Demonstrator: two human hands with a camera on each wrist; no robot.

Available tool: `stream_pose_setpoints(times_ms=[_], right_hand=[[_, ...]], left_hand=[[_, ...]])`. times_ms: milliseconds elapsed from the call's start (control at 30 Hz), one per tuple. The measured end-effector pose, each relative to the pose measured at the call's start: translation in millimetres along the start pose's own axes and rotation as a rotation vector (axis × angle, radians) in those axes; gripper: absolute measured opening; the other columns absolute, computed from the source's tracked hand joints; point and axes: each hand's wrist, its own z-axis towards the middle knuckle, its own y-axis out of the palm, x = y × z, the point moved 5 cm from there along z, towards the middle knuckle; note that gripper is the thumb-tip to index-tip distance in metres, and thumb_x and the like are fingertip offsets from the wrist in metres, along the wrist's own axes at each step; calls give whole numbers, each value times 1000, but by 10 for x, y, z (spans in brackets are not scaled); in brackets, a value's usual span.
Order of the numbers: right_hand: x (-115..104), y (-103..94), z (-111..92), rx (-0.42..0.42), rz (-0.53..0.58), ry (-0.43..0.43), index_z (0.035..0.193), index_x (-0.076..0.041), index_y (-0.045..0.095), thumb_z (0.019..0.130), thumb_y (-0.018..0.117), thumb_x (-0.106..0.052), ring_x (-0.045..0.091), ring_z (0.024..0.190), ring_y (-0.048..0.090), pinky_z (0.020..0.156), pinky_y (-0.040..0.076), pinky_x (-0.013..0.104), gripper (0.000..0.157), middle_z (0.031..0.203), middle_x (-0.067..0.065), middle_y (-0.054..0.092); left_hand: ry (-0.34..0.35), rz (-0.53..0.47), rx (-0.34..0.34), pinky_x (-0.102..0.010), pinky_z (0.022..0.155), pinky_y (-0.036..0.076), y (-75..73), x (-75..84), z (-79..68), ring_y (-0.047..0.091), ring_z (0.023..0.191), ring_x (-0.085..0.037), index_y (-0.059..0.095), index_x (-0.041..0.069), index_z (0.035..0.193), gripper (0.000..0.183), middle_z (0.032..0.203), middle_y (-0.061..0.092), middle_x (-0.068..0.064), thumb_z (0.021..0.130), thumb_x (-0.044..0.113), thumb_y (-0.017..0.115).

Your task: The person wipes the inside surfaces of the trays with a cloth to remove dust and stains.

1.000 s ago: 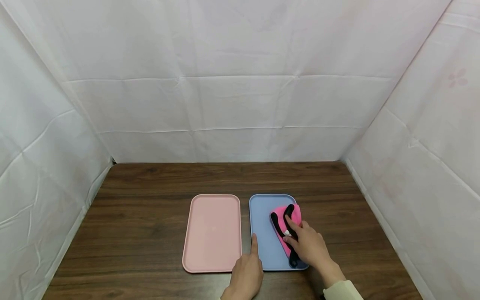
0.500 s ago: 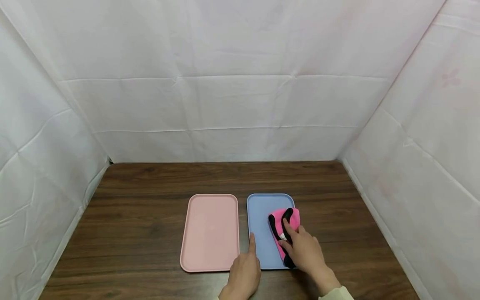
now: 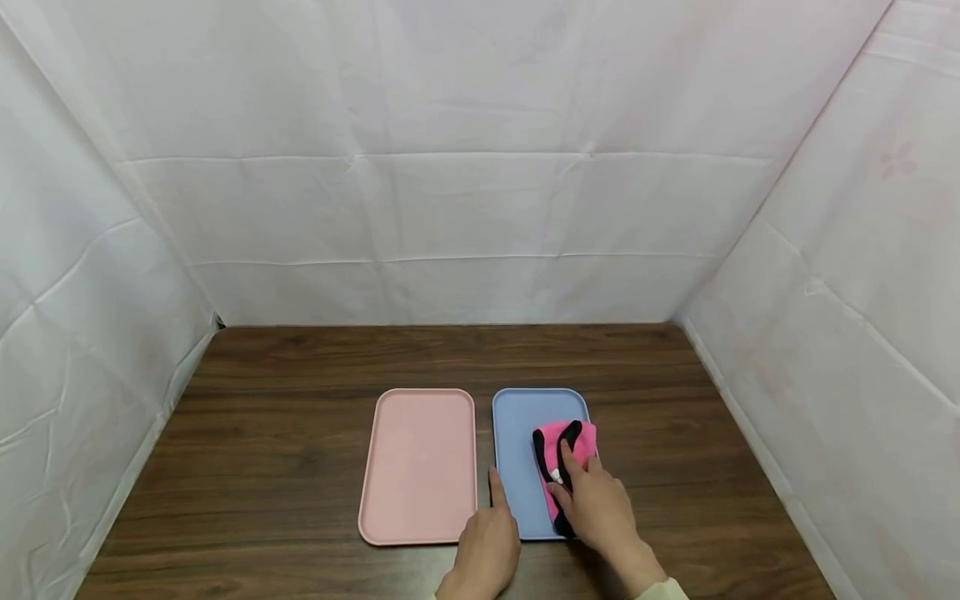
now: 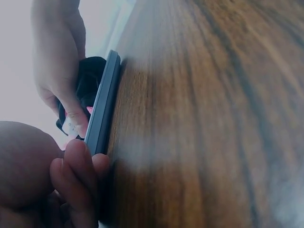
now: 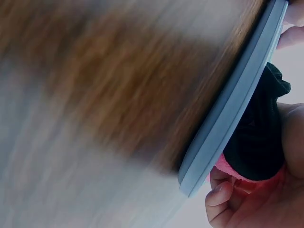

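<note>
A folded pink cloth with black trim and a small white tag (image 3: pixel 552 444) lies over the right part of the blue tray (image 3: pixel 521 467) in the head view. My right hand (image 3: pixel 600 504) grips it from the right, index finger reaching forward along the black trim. In the right wrist view, curled fingers (image 5: pixel 219 199) show against the pink fabric beside the tray's outer wall. My left hand (image 3: pixel 489 546) is at the blue tray's near left corner. Its index finger points forward along the tray's left edge, and its other fingers are bent.
A pink tray (image 3: pixel 420 467) lies just left of the blue one, with a narrow gap between them. Both sit on a dark wooden table (image 3: pixel 262 442). White sheets (image 3: pixel 480 208) hang at the back and both sides.
My right hand and the cloth have shifted slightly left and toward me on the blue tray. My left index finger has moved a little left, from over the tray's rim to alongside it.
</note>
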Motion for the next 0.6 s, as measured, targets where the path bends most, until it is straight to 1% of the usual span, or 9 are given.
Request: stream_pose_setpoints(times_ms=[67,133,300,467,600], right_hand=[[-33,7,-7,16,3,-1,150,-13,55,95,73,-42,37,73,68,75,54,55,65,101,23,65],[-64,20,-15,32,3,-4,150,-13,56,94,74,-42,35,70,66,72,54,54,66,98,21,64],[-144,53,-36,71,3,-20,149,-11,56,93,75,-41,31,67,63,67,53,51,66,94,20,63],[-234,60,-55,88,11,-25,149,-10,57,93,76,-39,23,60,54,59,49,44,66,89,16,60],[-311,61,-69,119,10,-43,147,-9,58,92,77,-39,21,57,52,57,48,42,66,86,16,59]], left_hand=[[3,5,0,-30,39,36,-3,-2,3,46,41,-11,34,-14,153,69,50,51,-4,94,5,63],[3,7,-2,-30,39,37,-4,-8,7,47,42,-12,34,-14,153,69,51,52,-5,94,5,64],[-6,-4,-14,-31,40,37,-10,-2,12,48,42,-12,34,-13,153,69,51,52,-5,94,5,63],[-15,-8,-17,-32,39,37,-16,6,8,48,41,-13,34,-13,154,69,50,50,-5,94,5,64],[-20,-11,-27,-32,39,37,-17,6,0,47,41,-14,33,-13,154,70,49,49,-4,94,5,64]])
